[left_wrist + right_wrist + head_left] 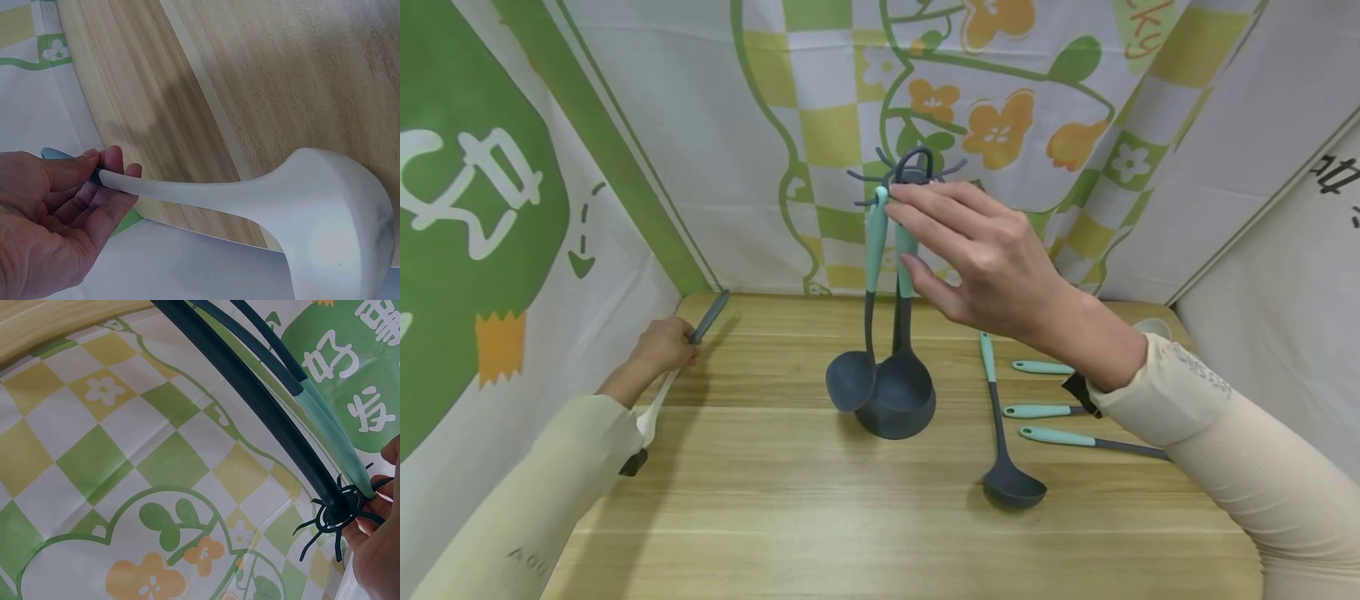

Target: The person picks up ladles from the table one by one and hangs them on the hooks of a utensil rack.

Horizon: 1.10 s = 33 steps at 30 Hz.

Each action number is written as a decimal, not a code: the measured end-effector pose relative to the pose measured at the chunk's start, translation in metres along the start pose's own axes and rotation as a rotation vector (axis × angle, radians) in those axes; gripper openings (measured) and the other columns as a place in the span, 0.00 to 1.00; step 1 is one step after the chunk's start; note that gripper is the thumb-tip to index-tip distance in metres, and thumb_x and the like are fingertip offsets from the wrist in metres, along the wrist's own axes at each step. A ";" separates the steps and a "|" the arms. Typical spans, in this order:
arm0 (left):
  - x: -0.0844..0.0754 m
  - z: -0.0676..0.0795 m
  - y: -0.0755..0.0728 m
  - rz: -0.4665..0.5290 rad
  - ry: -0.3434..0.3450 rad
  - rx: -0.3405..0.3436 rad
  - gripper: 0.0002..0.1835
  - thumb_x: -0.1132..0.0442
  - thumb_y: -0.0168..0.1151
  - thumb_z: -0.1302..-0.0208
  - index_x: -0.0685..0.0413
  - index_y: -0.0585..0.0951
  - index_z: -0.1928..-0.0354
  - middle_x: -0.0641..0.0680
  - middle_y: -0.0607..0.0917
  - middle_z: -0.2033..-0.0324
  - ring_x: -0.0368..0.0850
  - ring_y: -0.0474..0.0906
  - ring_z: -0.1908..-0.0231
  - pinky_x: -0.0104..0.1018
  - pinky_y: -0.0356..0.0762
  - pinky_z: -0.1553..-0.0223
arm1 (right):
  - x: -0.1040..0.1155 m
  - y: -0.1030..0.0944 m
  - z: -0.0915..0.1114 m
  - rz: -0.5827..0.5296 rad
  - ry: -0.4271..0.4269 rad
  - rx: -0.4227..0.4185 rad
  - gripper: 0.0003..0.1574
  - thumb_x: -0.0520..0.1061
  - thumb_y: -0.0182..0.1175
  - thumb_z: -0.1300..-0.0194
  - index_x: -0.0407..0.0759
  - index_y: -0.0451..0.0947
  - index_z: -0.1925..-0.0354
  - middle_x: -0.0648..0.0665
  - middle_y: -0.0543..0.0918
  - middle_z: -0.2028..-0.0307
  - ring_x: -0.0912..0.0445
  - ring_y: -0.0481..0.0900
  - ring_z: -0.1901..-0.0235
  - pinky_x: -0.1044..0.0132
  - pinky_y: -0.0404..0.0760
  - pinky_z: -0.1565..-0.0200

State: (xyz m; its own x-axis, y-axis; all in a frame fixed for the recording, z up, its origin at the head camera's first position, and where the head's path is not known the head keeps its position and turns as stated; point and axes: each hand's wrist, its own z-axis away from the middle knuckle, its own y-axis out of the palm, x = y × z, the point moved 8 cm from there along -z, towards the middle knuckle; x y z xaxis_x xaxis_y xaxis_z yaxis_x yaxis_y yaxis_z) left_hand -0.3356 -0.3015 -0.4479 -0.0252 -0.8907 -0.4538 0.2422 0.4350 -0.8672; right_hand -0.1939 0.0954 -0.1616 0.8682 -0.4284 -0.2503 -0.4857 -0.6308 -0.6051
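Note:
My left hand (pixel 662 350) grips the grey handle of a white ladle (pixel 331 212) at the table's left edge; its deep white bowl shows large in the left wrist view. My right hand (pixel 985 258) is up at the top of a dark utensil stand (pixel 917 173) with curved hooks. Its fingers are extended and touch the upper end of a mint handle (pixel 344 450), while the thumb stays apart from it. From the stand hang two dark utensils with mint handles, one with a tilted bowl (pixel 850 382), the other a ladle (pixel 906 382).
Right of the stand, a dark ladle (pixel 1013 486) lies on the wooden table (pixel 775 517). Several mint-handled utensils (pixel 1056 436) lie beyond it, partly covered by my right forearm. A pale rounded piece (pixel 1153 327) shows behind the sleeve. Printed cloth walls (pixel 827 125) surround the table.

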 end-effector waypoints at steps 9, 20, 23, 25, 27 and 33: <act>-0.001 0.005 -0.003 0.075 0.017 -0.015 0.12 0.73 0.61 0.28 0.80 0.80 0.52 0.65 0.90 0.69 0.61 0.90 0.66 0.40 0.88 0.69 | 0.000 -0.001 0.001 0.007 0.004 -0.004 0.24 0.38 0.70 0.32 0.30 0.82 0.40 0.32 0.85 0.39 0.37 0.84 0.44 0.46 0.84 0.39; 0.002 0.016 -0.011 0.103 0.025 -0.066 0.13 0.71 0.61 0.26 0.80 0.79 0.50 0.70 0.89 0.62 0.61 0.90 0.66 0.36 0.86 0.70 | 0.000 0.000 0.001 -0.003 -0.002 0.003 0.25 0.38 0.69 0.32 0.30 0.82 0.40 0.32 0.85 0.39 0.38 0.85 0.44 0.47 0.83 0.38; 0.000 0.020 -0.013 0.119 0.039 -0.076 0.14 0.72 0.60 0.25 0.82 0.78 0.48 0.72 0.88 0.61 0.63 0.90 0.64 0.35 0.88 0.70 | -0.001 0.000 0.001 -0.007 -0.003 0.003 0.24 0.38 0.69 0.32 0.30 0.82 0.40 0.32 0.85 0.39 0.38 0.85 0.45 0.47 0.84 0.38; -0.001 0.023 -0.015 0.127 0.052 -0.089 0.14 0.72 0.60 0.25 0.82 0.78 0.48 0.72 0.88 0.61 0.64 0.90 0.64 0.34 0.88 0.70 | -0.001 -0.001 0.001 -0.012 -0.003 0.003 0.24 0.38 0.69 0.32 0.30 0.82 0.40 0.32 0.85 0.39 0.38 0.85 0.45 0.47 0.83 0.38; -0.002 0.026 -0.017 0.123 0.063 -0.105 0.14 0.71 0.60 0.25 0.81 0.78 0.48 0.72 0.88 0.61 0.63 0.90 0.65 0.33 0.87 0.71 | -0.001 -0.001 0.001 -0.019 -0.004 0.002 0.24 0.38 0.69 0.32 0.30 0.82 0.40 0.32 0.85 0.39 0.38 0.85 0.45 0.46 0.83 0.37; -0.001 0.035 -0.023 0.092 0.081 -0.158 0.16 0.69 0.61 0.25 0.79 0.79 0.47 0.70 0.90 0.61 0.57 0.90 0.69 0.35 0.85 0.71 | -0.004 -0.002 0.002 -0.059 0.000 -0.006 0.24 0.38 0.69 0.32 0.31 0.83 0.40 0.32 0.85 0.39 0.38 0.85 0.44 0.47 0.82 0.36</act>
State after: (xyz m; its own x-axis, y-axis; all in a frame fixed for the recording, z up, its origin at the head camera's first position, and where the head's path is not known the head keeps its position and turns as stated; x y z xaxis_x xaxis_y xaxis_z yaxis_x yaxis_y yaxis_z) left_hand -0.3073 -0.3152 -0.4198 -0.0892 -0.8353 -0.5425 0.0920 0.5354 -0.8396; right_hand -0.1960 0.0995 -0.1611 0.8953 -0.3903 -0.2147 -0.4345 -0.6589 -0.6140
